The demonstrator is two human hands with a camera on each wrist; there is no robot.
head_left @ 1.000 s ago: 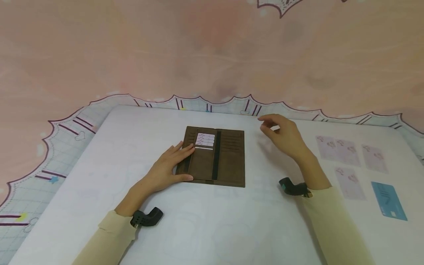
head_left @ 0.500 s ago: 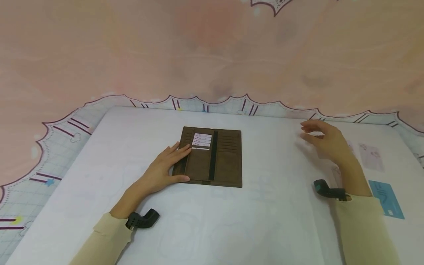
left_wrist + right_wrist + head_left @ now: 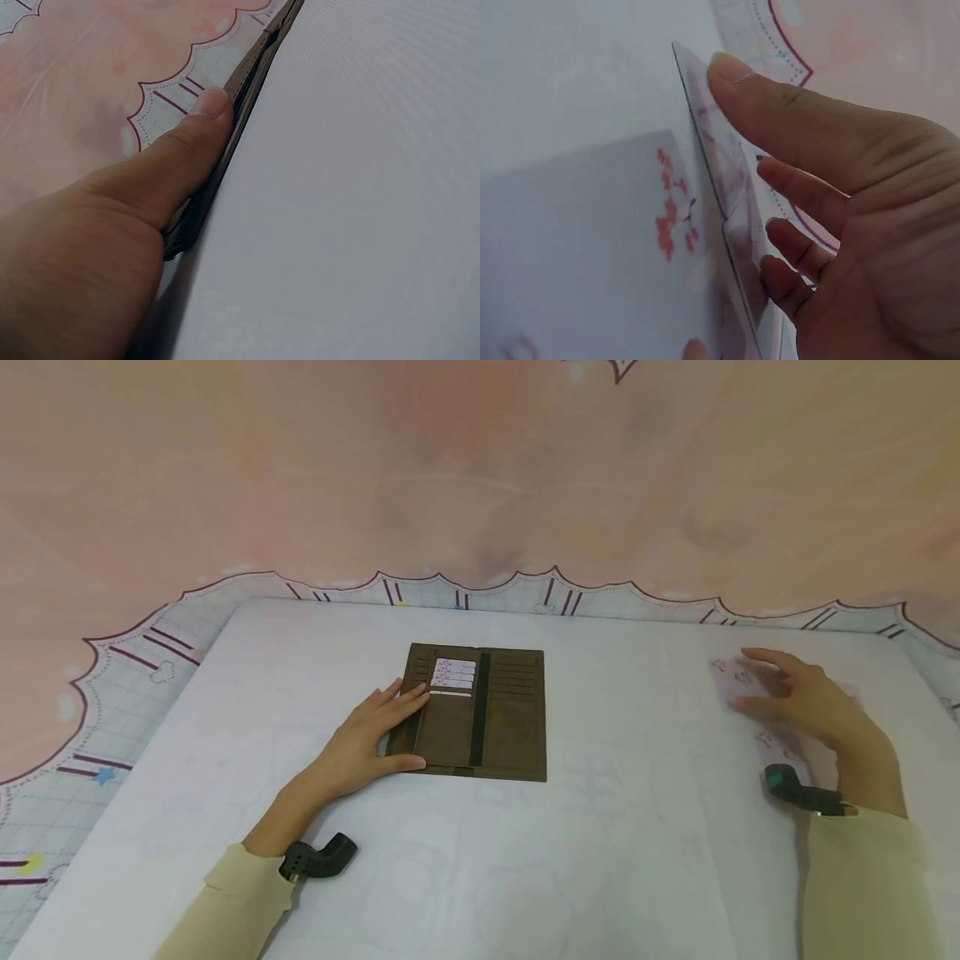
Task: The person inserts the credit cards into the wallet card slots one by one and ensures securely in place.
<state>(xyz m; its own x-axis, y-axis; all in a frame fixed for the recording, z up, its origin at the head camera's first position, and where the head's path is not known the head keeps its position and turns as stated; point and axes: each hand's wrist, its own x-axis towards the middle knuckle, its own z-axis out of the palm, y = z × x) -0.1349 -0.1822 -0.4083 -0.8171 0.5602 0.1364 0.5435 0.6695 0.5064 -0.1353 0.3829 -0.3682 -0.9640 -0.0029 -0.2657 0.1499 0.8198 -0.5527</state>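
Observation:
An open brown wallet [image 3: 512, 718] lies flat on the table, several floral cards [image 3: 453, 673] showing in its left-hand slots. My left hand [image 3: 360, 743] rests on its left edge with the fingers spread; in the left wrist view, the thumb [image 3: 187, 150] lies along the wallet's near edge. At the right, my right hand [image 3: 810, 697] is over the loose pale floral cards, thumb and fingers apart around one card [image 3: 723, 672]. The right wrist view shows the thumb [image 3: 739, 90] at a card [image 3: 712, 142]; whether it touches is unclear. Another floral card [image 3: 577, 247] lies beside it.
The white tabletop [image 3: 615, 860] stretches between the wallet and the loose cards. A pink patterned cloth [image 3: 480, 468] with a scalloped border lies beyond the table's far edge. Another floral card [image 3: 780, 752] lies partly under the right wrist's black camera [image 3: 802, 792].
My right hand has moved right, from beside the wallet to over the loose cards. The right arm now hides the blue card. The left hand has stayed on the wallet.

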